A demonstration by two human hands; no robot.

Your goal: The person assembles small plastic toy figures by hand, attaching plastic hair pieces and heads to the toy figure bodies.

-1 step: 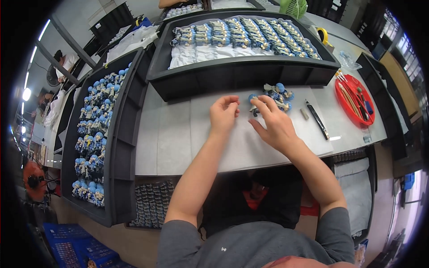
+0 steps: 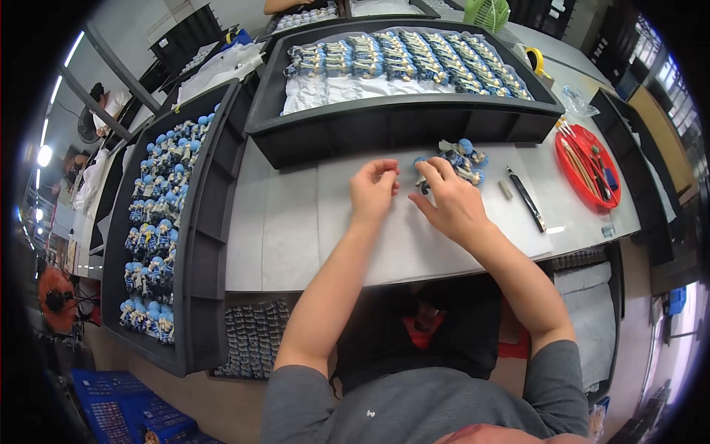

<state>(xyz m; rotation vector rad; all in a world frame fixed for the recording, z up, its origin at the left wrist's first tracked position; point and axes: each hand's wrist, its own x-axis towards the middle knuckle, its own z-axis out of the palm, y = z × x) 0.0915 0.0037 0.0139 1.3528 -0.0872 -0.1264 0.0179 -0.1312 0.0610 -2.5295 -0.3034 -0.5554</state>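
A small cluster of figurines (image 2: 464,154) with light-blue heads and dark-blue and white bodies lies on the pale work table, just below the large tray. My right hand (image 2: 455,200) is at the near left side of this cluster, its fingertips over the closest figurine. Its thumb is spread away from the other fingers, and no firm grip shows. To the left, my left hand (image 2: 372,194) hovers over the table with thumb and fingers curled together in a pinch. Whatever lies between those fingertips, if anything, is too small or hidden to make out.
A black tray (image 2: 414,122) with rows of figurines on white sheeting stands ahead. Another black tray (image 2: 203,244) full of blue-headed figurines sits at the left. On the right lie a black pen-like tool (image 2: 526,200), a small grey block (image 2: 505,191) and a red basket (image 2: 568,174) of brushes.
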